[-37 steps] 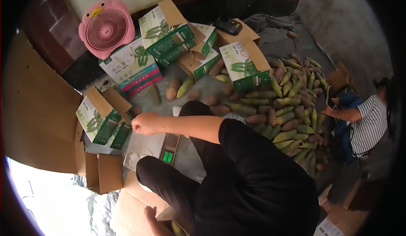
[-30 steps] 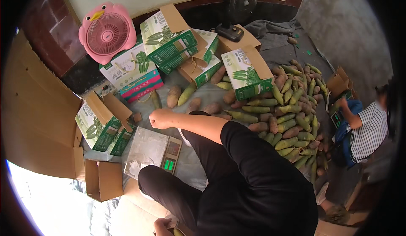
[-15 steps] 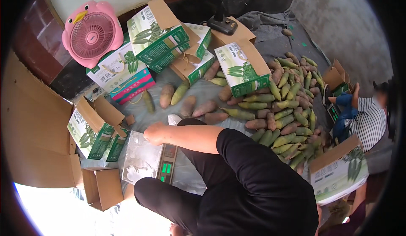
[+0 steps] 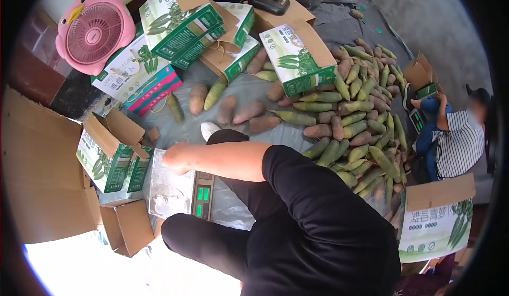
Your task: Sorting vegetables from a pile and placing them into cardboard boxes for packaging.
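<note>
Lead: Largest item first.
Second: Heap of green and brown roots (image 4: 354, 130). It lies right of the right hand in the view, well apart from it.
Lead: Next in size?
Second: Green-and-white carton (image 4: 101, 160), flaps raised, a second one tight against it. Both stand left of the hand, just beside the scale (image 4: 170, 195).
Lead: Position of the scale?
Second: Directly below the hand in the view; its upper end is partly covered by the hand. The plate's long axis runs up and down the view, slightly tilted. The forearm comes in from the right, roughly square to that axis.
Lead: Anything smaller nearby?
Second: Open brown box (image 4: 127, 227), below and left of the hand, past the scale's lower left corner.
Lead: Which hand is nearer?
Second: The right hand (image 4: 175, 158). The left hand could not be made out.
Lead: State of the grip?
Second: Cannot tell. The fingers point down, hidden from above; neither a held item nor contact with the plate can be confirmed.
Lead: Smallest item?
Second: Lit green display (image 4: 203, 193), below and right of the hand.
</note>
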The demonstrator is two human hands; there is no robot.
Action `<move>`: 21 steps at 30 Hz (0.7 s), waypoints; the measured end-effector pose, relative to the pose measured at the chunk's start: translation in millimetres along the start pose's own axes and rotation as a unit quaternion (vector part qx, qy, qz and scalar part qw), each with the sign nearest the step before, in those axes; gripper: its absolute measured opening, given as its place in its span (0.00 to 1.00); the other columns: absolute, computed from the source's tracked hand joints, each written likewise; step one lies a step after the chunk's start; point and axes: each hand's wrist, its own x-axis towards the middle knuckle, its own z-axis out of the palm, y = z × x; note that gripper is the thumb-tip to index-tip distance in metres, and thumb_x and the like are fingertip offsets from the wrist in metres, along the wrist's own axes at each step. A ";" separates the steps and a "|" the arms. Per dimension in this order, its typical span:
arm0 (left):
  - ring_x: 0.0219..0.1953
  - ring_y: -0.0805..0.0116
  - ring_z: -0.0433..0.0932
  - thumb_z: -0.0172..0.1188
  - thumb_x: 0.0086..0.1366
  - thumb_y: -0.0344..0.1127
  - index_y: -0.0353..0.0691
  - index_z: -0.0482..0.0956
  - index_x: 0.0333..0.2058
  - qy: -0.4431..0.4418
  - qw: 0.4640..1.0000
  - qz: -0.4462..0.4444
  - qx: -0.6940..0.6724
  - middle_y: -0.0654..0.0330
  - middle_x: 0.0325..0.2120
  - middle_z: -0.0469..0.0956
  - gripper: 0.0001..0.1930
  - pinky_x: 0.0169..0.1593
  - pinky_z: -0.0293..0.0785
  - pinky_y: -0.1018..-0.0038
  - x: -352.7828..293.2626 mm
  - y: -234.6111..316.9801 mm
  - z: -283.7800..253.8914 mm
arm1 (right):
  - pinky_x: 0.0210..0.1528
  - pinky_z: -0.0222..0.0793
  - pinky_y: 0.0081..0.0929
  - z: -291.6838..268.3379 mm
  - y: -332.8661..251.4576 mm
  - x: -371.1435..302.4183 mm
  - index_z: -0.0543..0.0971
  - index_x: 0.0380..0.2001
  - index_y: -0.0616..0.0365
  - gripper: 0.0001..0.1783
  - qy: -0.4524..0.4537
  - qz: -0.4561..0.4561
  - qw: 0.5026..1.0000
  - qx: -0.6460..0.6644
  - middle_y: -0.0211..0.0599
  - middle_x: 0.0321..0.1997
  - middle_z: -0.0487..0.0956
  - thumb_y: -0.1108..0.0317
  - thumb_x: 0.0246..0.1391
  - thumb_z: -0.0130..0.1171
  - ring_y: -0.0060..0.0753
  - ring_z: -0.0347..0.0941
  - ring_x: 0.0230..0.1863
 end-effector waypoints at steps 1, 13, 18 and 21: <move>0.34 0.65 0.72 0.52 0.62 0.41 0.37 0.74 0.37 0.002 1.000 0.009 0.008 0.56 0.31 0.74 0.13 0.38 0.70 0.71 4.0 -3.8 -1.0 | 0.40 0.72 0.39 0.9 -1.3 -0.4 0.80 0.31 0.59 0.12 0.001 0.002 1.000 0.002 0.45 0.36 0.80 0.70 0.40 0.55 0.44 0.76 0.41; 0.41 0.63 0.72 0.51 0.63 0.41 0.33 0.72 0.43 0.039 0.990 0.115 0.074 0.53 0.38 0.74 0.16 0.44 0.69 0.68 38.5 -39.5 2.2 | 0.41 0.73 0.37 4.5 -3.5 -2.6 0.80 0.32 0.60 0.13 -0.022 -0.016 1.000 -0.014 0.44 0.39 0.79 0.70 0.40 0.55 0.42 0.76 0.44; 0.43 0.62 0.72 0.51 0.64 0.40 0.32 0.71 0.46 0.057 0.980 0.158 0.109 0.52 0.41 0.74 0.18 0.47 0.68 0.67 39.6 -43.4 2.9 | 0.40 0.72 0.38 1.6 0.8 -1.7 0.79 0.30 0.57 0.09 0.023 -0.029 0.999 0.013 0.41 0.36 0.79 0.69 0.42 0.56 0.42 0.76 0.41; 0.45 0.61 0.72 0.50 0.64 0.40 0.31 0.70 0.47 0.071 0.971 0.188 0.128 0.51 0.43 0.74 0.19 0.48 0.68 0.66 37.0 -33.9 4.1 | 0.37 0.70 0.39 -6.2 0.3 -7.1 0.78 0.28 0.54 0.07 0.097 -0.063 0.984 0.132 0.36 0.33 0.80 0.66 0.42 0.60 0.42 0.76 0.37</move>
